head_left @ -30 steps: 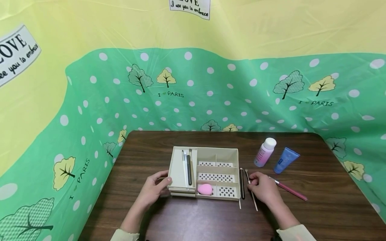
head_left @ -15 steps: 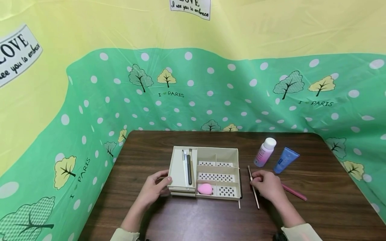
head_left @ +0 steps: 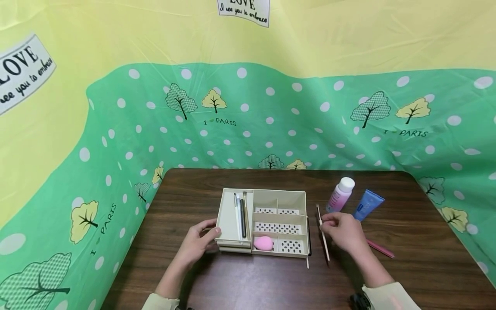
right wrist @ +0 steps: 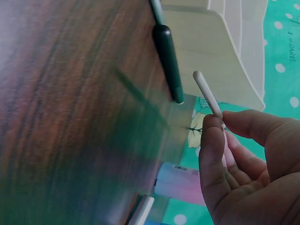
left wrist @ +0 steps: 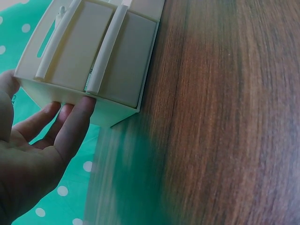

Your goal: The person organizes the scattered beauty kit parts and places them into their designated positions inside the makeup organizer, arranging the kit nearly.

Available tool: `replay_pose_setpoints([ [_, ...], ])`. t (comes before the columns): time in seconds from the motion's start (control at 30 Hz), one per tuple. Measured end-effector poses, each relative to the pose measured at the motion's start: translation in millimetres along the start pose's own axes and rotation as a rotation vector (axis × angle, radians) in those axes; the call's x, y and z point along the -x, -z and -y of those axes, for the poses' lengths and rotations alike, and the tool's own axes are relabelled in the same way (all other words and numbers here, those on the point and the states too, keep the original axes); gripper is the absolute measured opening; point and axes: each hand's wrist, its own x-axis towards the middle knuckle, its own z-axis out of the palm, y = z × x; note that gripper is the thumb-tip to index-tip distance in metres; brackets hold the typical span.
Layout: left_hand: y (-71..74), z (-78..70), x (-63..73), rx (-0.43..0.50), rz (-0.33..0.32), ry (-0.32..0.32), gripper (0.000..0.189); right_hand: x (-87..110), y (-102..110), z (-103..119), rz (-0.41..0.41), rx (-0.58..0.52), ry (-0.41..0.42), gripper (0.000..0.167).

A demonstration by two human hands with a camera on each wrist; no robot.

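My left hand [head_left: 199, 242] holds the near left corner of a cream makeup organizer [head_left: 228, 217], thumb at the top edge and fingertips against the side. The organizer's drawer fronts [left wrist: 77, 47] show in the left wrist view. My right hand [head_left: 345, 232] pinches a slim makeup brush [head_left: 323, 239] between thumb and fingers, right of the organizer. The brush slants, and its pale handle end [right wrist: 206, 91] sticks out past my fingertips. A black-handled brush [right wrist: 167, 61] lies along the organizer's right wall.
Several brushes [head_left: 243, 217] lie on the organizer's left top, and a pink sponge [head_left: 264, 243] sits in a front compartment. A pink bottle [head_left: 338, 198], a blue tube [head_left: 368, 204] and a pink stick [head_left: 380, 249] are around my right hand on the wooden table [head_left: 190, 185].
My right hand has moved slightly away from me, carrying the brush up and farther back. The black-handled brush has shifted left against the organizer. My left hand has stayed in place.
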Motion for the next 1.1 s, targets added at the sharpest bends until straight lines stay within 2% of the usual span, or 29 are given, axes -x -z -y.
replay_pose_setpoints([
  [0.2,0.6,1.2,-0.3,-0.007,-0.004,0.002,0.045,-3.2,3.0,11.9,0.004,-0.010,0.005,0.024],
  [0.57,0.6,2.5,0.3,-0.006,-0.008,-0.001,0.044,-10.8,3.6,38.3,0.042,-0.118,0.021,0.026],
  [0.8,1.4,0.2,-0.8,-0.006,-0.014,-0.010,0.044,-15.6,-1.5,58.3,0.044,-0.175,0.032,0.028],
  [1.1,1.9,0.3,-1.8,0.009,0.011,-0.012,0.045,-19.4,-14.0,85.6,0.074,-0.201,0.061,0.029],
])
